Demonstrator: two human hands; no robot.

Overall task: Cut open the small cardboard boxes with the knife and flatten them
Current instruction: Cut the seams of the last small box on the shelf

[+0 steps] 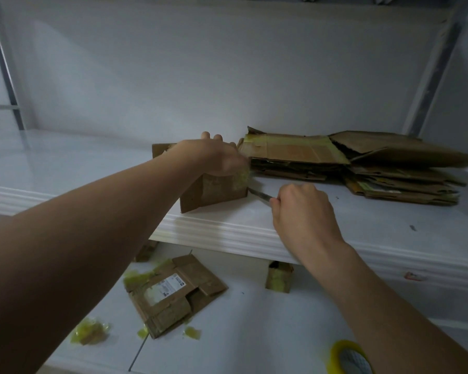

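Observation:
A small brown cardboard box (214, 194) with yellowish tape stands on the white shelf (227, 230) near its front edge. My left hand (214, 156) grips the box from above, fingers curled over its far side. My right hand (303, 209) holds a knife (260, 195) whose blade points left, its tip touching the box's lower right corner. To the right lies a pile of flattened boxes (362, 166).
On the floor below lie a flattened box with a label (173, 292), a small taped box (278, 276) under the shelf edge, scraps of yellow tape (91, 332) and a roll of yellow tape (349, 357). A white wall backs the shelf.

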